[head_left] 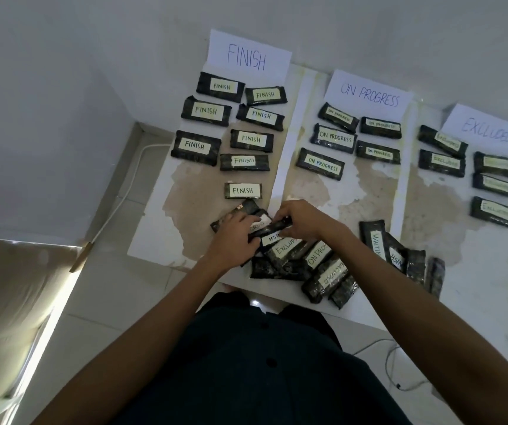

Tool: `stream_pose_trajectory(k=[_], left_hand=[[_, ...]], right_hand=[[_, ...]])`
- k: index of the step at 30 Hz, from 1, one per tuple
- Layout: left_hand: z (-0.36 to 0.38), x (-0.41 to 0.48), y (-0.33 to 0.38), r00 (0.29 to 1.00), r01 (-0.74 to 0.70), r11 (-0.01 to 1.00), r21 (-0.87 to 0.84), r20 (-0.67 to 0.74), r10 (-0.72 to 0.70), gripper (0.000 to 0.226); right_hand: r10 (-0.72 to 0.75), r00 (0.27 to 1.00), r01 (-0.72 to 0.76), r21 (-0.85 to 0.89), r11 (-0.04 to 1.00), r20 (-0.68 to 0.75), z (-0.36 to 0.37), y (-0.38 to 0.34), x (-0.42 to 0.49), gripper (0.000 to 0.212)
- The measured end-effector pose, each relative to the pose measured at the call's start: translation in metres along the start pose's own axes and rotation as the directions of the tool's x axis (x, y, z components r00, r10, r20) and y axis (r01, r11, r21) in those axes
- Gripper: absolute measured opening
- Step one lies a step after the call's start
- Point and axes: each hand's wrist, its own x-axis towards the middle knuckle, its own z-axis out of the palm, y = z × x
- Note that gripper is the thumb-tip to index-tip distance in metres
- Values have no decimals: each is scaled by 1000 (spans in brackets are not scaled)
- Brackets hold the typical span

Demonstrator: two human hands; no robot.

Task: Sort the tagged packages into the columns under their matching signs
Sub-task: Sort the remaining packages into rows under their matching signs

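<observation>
Head view showed both hands gripping one dark package [272, 230] just below the FINISH column. Left hand [234, 237] and right hand [300, 220] each pinched it.

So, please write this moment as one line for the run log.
stage: picking from unsorted pile | left hand: on pile | right hand: gripping dark package | FINISH sign column: part filled

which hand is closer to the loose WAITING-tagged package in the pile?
Right. The right hand is just left of the WAITING package; the left hand sits farther left, beyond the right, on the pile's left end.
</observation>
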Motion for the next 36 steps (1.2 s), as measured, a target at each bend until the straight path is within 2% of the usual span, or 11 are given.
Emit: stream_pose_trajectory(k=[2, 4, 6, 10, 15, 19, 22, 28, 31, 33, 36], left_hand=[[-2, 1, 2, 993, 95, 966, -241, -44, -109, 46], [-8, 3, 10, 964, 220, 834, -506, -19, -266, 45], [-14, 5, 17, 931, 306, 693, -653, 53, -362, 43], [-25, 3, 28, 945, 258, 694, -672, 24, -327, 30], [-31, 5, 29, 939, 227, 757, -613, -67, -336, 31], [-34, 6, 17, 938, 214, 821, -529, -123, -324, 40], [-41, 6, 5, 928, 285, 868, -407, -110, -357, 59], [-66, 12, -22, 956, 226, 956, -184, -146, -254, 51], [-80, 18, -44, 963, 196, 980, 22, -193, -189, 61], [-87, 26, -59, 967, 169, 959, 226, -228, -117, 52], [-94, 41, -76, 975, 147, 906, 398, -211, -66, 48]], right_hand=[[71, 996, -62, 153, 986, -53, -6, 2, -6, 16], [163, 983, -117, 395, 911, -85, -14, 1, -11, 10], [226, 972, -144, 594, 791, -66, -18, -4, -14, 7], [313, 949, -225, 782, 582, 40, -18, -17, -8, 12], [333, 942, -223, 826, 517, 46, -15, -32, -1, 12], [257, 964, -207, 793, 573, 66, -4, -47, 7, 10], [155, 984, -172, 700, 693, 88, 0, -59, 12, 20], [36, 999, -40, 429, 902, 17, -1, -78, 34, 36], [40, 996, -15, 313, 950, -74, -1, -68, 39, 37], [6, 994, 15, 181, 983, -112, 2, -56, 39, 37], [-80, 996, 76, -75, 994, -51, 11, -44, 33, 40]])
